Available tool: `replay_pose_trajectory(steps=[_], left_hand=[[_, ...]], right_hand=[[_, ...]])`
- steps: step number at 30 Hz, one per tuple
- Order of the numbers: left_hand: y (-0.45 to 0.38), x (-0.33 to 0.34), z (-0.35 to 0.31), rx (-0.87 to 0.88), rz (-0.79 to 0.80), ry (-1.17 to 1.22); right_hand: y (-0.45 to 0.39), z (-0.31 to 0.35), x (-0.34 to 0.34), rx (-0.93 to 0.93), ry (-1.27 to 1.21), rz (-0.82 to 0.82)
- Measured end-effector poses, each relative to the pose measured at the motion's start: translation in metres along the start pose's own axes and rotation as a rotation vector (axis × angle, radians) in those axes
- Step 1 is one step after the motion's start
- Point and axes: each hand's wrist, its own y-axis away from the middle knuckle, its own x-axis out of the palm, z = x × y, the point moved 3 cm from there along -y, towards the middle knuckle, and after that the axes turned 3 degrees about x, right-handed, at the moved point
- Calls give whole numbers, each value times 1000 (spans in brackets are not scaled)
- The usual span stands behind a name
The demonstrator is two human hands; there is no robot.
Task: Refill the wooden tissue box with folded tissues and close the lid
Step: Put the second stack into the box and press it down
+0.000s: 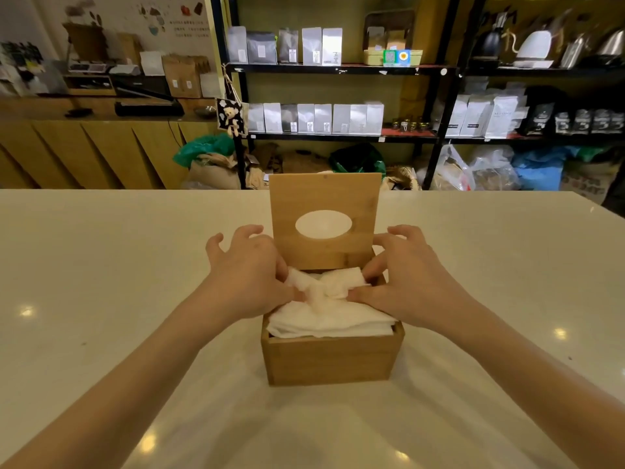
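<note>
A wooden tissue box (331, 362) stands on the white table, straight in front of me. Its hinged lid (324, 198), with an oval opening, stands upright at the back. White folded tissues (331, 321) fill the box to its rim. The top tissue is bunched into a raised ridge at the middle. My left hand (250, 275) pinches that ridge from the left, thumb and fingers on the tissue. From the right, my right hand (406, 282) pinches the same ridge. Both hands rest over the box's side walls.
The white table (101, 299) spreads wide on both sides of the box. Behind its far edge stand black shelves (338, 69) with bags and kettles, sacks on the floor, and a wooden counter (84, 147) at the left.
</note>
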Motion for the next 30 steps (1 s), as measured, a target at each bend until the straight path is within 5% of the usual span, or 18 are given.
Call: replay_pose_trajectory(steps=[17,22,25,30], left_hand=[[-2,4,-7,-37,13,-272],[13,-5,-7,-14,-205,-332],[26,-15,-3,9,-272,-235],[28,-14,-3,37,-21,-102]], right_hand=[[-3,22,3,72,360,66],[0,20,-7,46,414,-13],[4,18,-28,-33,234,-133],[8,14,-30,-64,-38,326]])
